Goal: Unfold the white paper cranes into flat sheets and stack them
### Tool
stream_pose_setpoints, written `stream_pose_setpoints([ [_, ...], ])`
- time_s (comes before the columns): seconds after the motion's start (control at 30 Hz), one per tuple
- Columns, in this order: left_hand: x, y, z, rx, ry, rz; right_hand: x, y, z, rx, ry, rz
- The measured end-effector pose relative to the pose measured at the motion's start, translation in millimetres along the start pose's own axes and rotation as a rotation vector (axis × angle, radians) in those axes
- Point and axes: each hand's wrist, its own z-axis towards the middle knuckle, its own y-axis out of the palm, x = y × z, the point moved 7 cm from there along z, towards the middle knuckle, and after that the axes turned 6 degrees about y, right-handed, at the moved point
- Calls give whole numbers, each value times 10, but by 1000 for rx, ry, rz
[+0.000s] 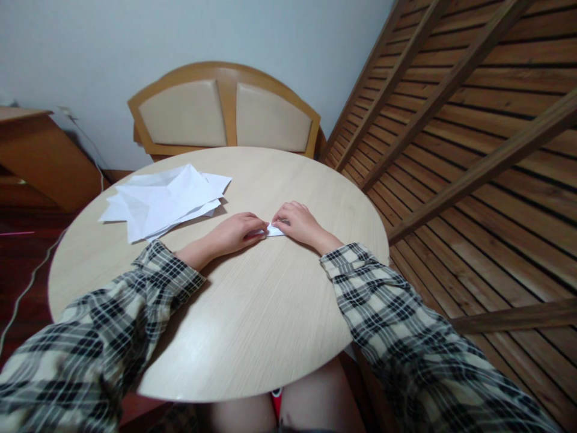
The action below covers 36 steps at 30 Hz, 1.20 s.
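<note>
- One round table (252,325) of pale wood-grain laminate fills the middle of the view, smooth and faintly glossy, with a slatted brown wooden wall (487,156) slanting down its right side.
- One curved wooden chair (225,108) with two beige padded back panels stands just behind the table, against a plain pale wall.
- Two sleeves of checked cream-and-black cloth reach in from the near edge towards the table's middle.
- A loose heap of creased white paper sheets (164,201) lies on the table's far left part, well apart from the hands, its corners sticking out at several angles.
- The left hand (234,233) lies palm down, fingers curled low and pressing the left end of the small piece.
- The right hand (297,221) lies palm down too, fingertips bent onto the right end.
- The small folded white paper piece (274,229) lies flat near the table's centre, between the two hands and mostly hidden; its long axis runs left to right, and which way it points I cannot tell.
</note>
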Motion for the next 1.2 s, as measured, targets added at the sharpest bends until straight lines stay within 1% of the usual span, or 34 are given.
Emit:
stream_pose_setpoints([
  [0.13, 20, 9, 1, -24, 49, 47, -10, 0, 10, 0, 1, 7],
  [0.37, 78, -11, 4, -20, 103, 107, 5, 46, 25, -2, 16, 54],
  [0.7, 129, 24, -1, -49, 176, 295, 3, 68, 23, 5, 10, 70],
  [0.97, 168, -32, 5, -21, 165, 344, -91, 80, 6, -27, 1, 83],
  [1.1, 173, -23, 0, -9, 175, 365, -124, 50, -26, -16, 41, 23],
  [1.2, 175, -26, -1, 12, 181, 356, -93, 36, -41, -7, 118, -32],
])
